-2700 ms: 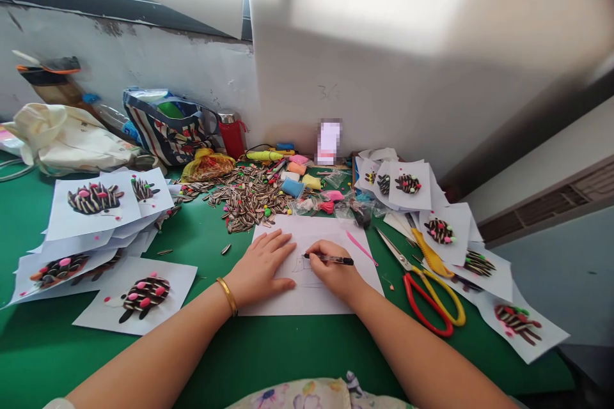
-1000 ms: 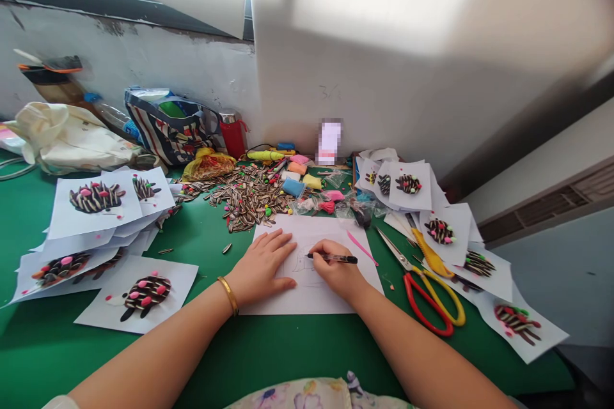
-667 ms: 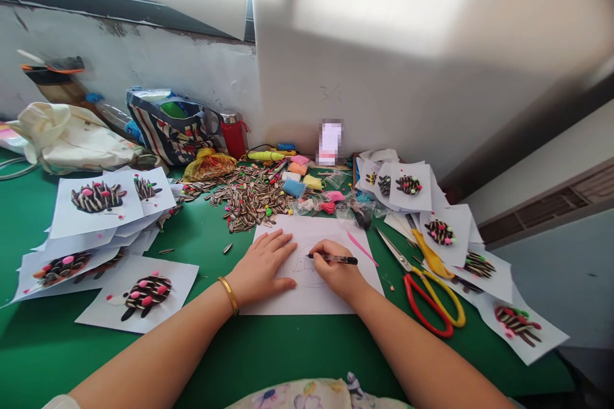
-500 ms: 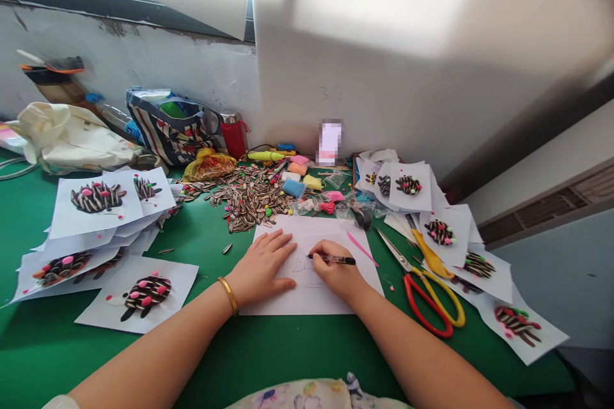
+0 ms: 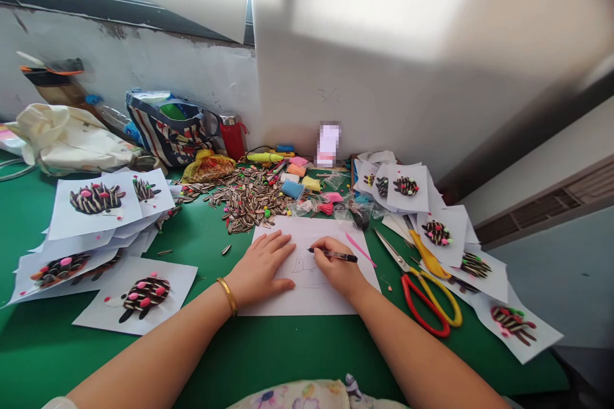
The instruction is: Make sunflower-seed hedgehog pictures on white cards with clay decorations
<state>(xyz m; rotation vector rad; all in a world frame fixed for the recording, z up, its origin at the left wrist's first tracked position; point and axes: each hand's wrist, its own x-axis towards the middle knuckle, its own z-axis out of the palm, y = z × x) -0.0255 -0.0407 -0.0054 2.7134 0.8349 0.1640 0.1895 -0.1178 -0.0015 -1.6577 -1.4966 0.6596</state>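
A white sheet of paper point(image 5: 307, 300) lies on the green table, with a faint line drawing point(image 5: 300, 263) near its middle. My left hand point(image 5: 266, 268) rests flat on the sheet's left side, fingers spread and holding nothing. A gold bangle point(image 5: 227, 296) circles that wrist. In my right hand point(image 5: 336, 268) is a black pen point(image 5: 343, 256), pinched between thumb and fingers, its tip at the paper just right of the drawing. A pink plastic tool point(image 5: 359, 249) lies across the sheet's upper right edge.
Red-and-yellow scissors point(image 5: 419, 287) and a yellow cutter point(image 5: 426, 254) lie at the right, beside cards with seed hedgehogs point(image 5: 444, 255). More such cards point(image 5: 96, 223) are stacked at the left. Sunflower seeds point(image 5: 249, 195), clay packs point(image 5: 292, 189), bags point(image 5: 170, 128) and a red flask point(image 5: 233, 137) stand behind.
The pen tip in my right hand has moved slightly up and right, and more of the drawn lines show. My left hand stays flat in place.
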